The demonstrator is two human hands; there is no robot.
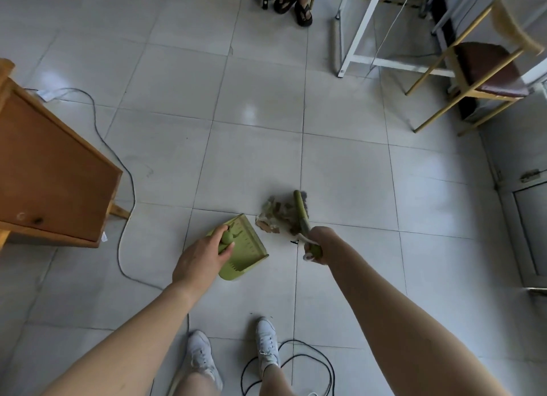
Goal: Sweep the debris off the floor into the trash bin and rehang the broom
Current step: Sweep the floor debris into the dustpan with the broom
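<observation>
A green dustpan (251, 249) rests on the tiled floor, its mouth facing right. My left hand (201, 258) grips its upright handle. My right hand (318, 243) is closed around the handle of a small green broom (300, 207), whose grey bristles sit against a pile of brown and pale debris (273, 215) just right of the dustpan's mouth. No trash bin is in view.
A wooden cabinet (50, 170) stands at the left with a grey cable (124, 218) trailing past it. A black cable (296, 363) loops by my white shoes. A white table frame (355, 40) and a stool (485, 70) stand at the far right. Another person's sandalled feet (293, 2) are at the top.
</observation>
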